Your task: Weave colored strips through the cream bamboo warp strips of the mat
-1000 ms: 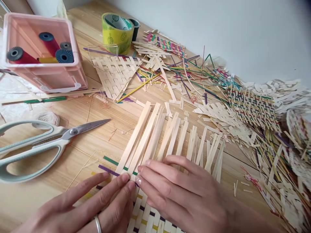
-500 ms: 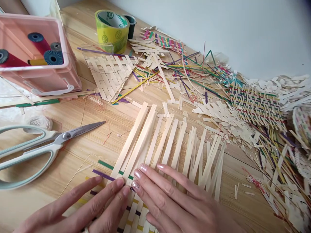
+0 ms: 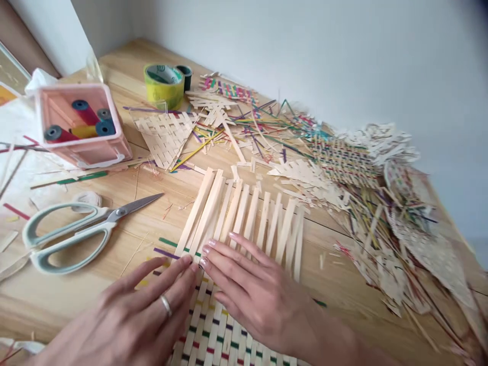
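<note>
A mat woven from pale flat strips and coloured cross strips point(image 3: 213, 325) lies below my hands, its loose strip ends point(image 3: 231, 213) fanning away from me. My left hand point(image 3: 152, 300), with a ring on one finger, is at the mat's left edge. Its thumb and index finger are closed together on a pale strip, beside the jutting ends of a green strip point(image 3: 168, 243) and a purple strip point(image 3: 164, 252). My right hand point(image 3: 251, 290) lies flat across the weave, fingers stretched out, covering part of the top rows. The fingertips of both hands nearly meet.
Scissors point(image 3: 114, 216) lie to the left, slightly open. Behind them stands a pink bin point(image 3: 102, 152) holding several spools. A yellow tape roll point(image 3: 163, 94) stands at the back. Woven pieces point(image 3: 343, 160) and scrap strips point(image 3: 366, 254) are heaped along the right side.
The view has pulled back and tilted up, so more of the mat and table shows. Both hands stay at the same place on the weave.
</note>
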`<state>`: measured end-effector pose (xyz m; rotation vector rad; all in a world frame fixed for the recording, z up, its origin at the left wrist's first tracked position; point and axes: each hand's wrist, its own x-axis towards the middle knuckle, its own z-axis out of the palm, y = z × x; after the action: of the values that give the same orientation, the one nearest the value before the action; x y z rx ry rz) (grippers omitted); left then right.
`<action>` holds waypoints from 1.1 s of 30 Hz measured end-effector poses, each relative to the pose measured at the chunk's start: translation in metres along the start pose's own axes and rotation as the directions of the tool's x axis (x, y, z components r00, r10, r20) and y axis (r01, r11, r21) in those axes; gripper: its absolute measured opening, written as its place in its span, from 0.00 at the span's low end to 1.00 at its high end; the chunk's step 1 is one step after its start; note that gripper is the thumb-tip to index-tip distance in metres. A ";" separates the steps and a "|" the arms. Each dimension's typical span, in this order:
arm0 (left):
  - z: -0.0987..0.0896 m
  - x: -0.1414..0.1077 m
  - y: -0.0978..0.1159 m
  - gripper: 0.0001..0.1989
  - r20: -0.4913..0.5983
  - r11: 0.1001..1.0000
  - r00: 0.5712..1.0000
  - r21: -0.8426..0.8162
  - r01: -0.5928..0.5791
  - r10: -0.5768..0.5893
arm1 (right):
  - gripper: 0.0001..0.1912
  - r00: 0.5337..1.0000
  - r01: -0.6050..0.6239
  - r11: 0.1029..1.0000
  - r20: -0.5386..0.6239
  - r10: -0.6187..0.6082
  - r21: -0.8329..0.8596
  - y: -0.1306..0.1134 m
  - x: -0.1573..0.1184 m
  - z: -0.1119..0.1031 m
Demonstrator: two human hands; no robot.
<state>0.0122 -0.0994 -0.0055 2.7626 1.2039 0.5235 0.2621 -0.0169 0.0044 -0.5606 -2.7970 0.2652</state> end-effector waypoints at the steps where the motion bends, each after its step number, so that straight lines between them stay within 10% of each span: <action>1: -0.003 0.004 -0.001 0.17 0.015 1.000 1.000 -0.001 -0.024 0.024 | 0.18 0.999 -0.037 0.999 0.010 0.037 -0.012 -0.006 0.000 -0.003; 6: -0.015 0.014 -0.011 0.21 0.039 0.997 0.997 -0.037 -0.070 0.071 | 0.21 0.953 -0.290 0.952 -0.118 0.278 -0.101 -0.038 -0.027 -0.026; 13: -0.023 0.012 -0.026 0.24 0.027 0.973 0.973 0.022 -0.229 0.229 | 0.25 0.646 -0.710 0.703 -0.443 0.622 -0.046 -0.090 -0.129 -0.004; 16: -0.033 0.012 -0.035 0.22 0.049 0.975 0.976 0.053 -0.214 0.212 | 0.24 0.581 -0.744 0.668 -0.490 0.650 0.004 -0.115 -0.155 0.010; 24: -0.071 -0.010 -0.032 0.23 0.046 0.985 0.993 0.128 -0.116 0.111 | 0.24 0.595 -0.678 0.727 -0.502 0.628 0.107 -0.146 -0.176 0.009; 28: -0.055 -0.054 0.007 0.24 -0.097 0.991 0.990 0.068 0.112 -0.105 | 0.25 0.650 -0.616 0.777 -0.473 0.595 0.129 -0.141 -0.182 0.023; 33: -0.019 -0.101 0.055 0.22 -0.189 0.900 0.881 -0.067 0.430 -0.434 | 0.27 0.671 -0.557 0.816 -0.495 0.552 0.156 -0.136 -0.189 0.034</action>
<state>-0.0200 -0.2111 -0.0045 2.3456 1.7814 0.7665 0.3715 -0.2202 -0.0399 -1.2789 -2.0342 0.1792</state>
